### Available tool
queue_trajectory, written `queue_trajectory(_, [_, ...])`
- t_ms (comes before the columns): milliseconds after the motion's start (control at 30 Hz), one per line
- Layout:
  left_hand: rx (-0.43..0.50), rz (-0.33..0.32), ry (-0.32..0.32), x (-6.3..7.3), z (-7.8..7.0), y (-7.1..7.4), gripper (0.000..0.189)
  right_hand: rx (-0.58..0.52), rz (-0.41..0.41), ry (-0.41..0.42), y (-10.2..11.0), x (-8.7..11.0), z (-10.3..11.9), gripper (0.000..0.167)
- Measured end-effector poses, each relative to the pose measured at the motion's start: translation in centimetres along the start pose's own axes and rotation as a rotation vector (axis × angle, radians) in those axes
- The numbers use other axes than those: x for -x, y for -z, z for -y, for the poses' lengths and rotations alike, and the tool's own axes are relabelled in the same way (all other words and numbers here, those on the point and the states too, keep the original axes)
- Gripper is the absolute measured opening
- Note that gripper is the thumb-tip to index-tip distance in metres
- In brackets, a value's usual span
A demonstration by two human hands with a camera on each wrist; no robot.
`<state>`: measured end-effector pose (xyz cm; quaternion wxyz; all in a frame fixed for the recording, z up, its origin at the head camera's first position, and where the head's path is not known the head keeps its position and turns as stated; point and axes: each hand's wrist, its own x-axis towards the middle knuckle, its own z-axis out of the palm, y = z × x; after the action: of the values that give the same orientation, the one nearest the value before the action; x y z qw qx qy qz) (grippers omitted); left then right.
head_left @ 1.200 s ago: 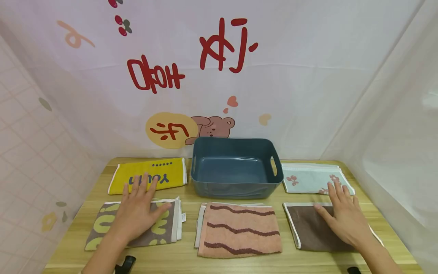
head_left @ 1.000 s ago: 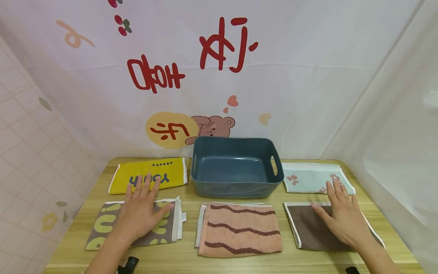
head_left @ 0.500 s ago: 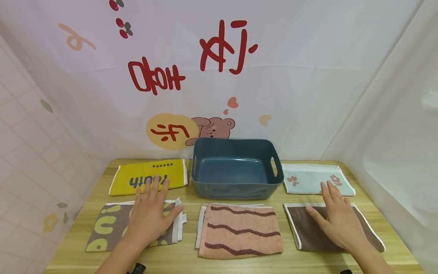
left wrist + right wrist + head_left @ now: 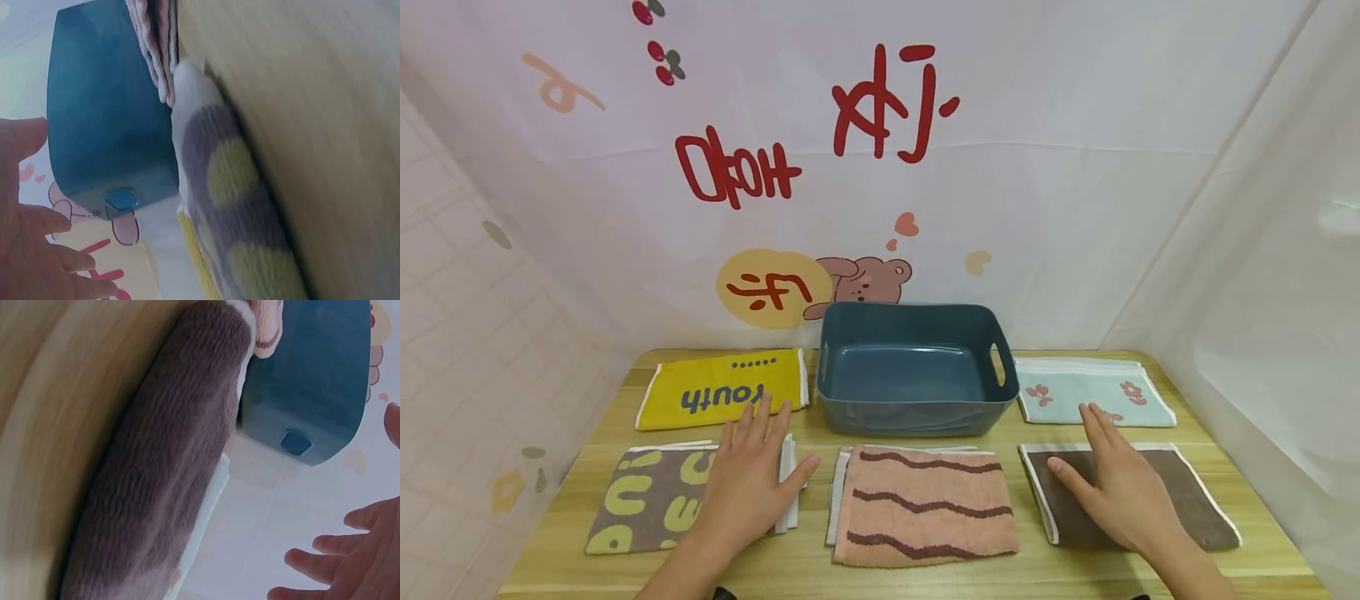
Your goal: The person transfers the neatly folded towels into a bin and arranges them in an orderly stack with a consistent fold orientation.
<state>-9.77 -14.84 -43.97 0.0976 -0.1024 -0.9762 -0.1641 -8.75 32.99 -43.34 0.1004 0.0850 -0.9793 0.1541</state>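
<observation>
My left hand (image 4: 751,483), fingers spread, hovers above the grey towel with green letters (image 4: 636,500); a gap between the two shows in the left wrist view. My right hand (image 4: 1123,496) hovers likewise over the brown towel (image 4: 1187,496), holding nothing. Between the hands lies a folded pink towel with dark wavy stripes (image 4: 932,504). Behind, a yellow towel marked "Youth" (image 4: 722,387) is at the left and a pale blue towel with pink flowers (image 4: 1090,392) at the right. A dark teal bin (image 4: 917,417) stands between them, with nothing visible inside.
Everything lies on a wooden table (image 4: 820,575). A white printed curtain (image 4: 1037,208) hangs close behind the bin, and white sheets enclose both sides.
Both hands have drifted inward, the left to the right and the right to the left, staying open in the air. Towels and bin have stayed in place.
</observation>
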Motion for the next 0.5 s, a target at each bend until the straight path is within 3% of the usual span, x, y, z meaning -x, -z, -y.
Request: queue_trajectory(500, [0.112,0.0,-0.005,0.5,-2.3,-1.4,0.077,-0.038,0.046,0.01,-1.2,0.3,2.4,0.084])
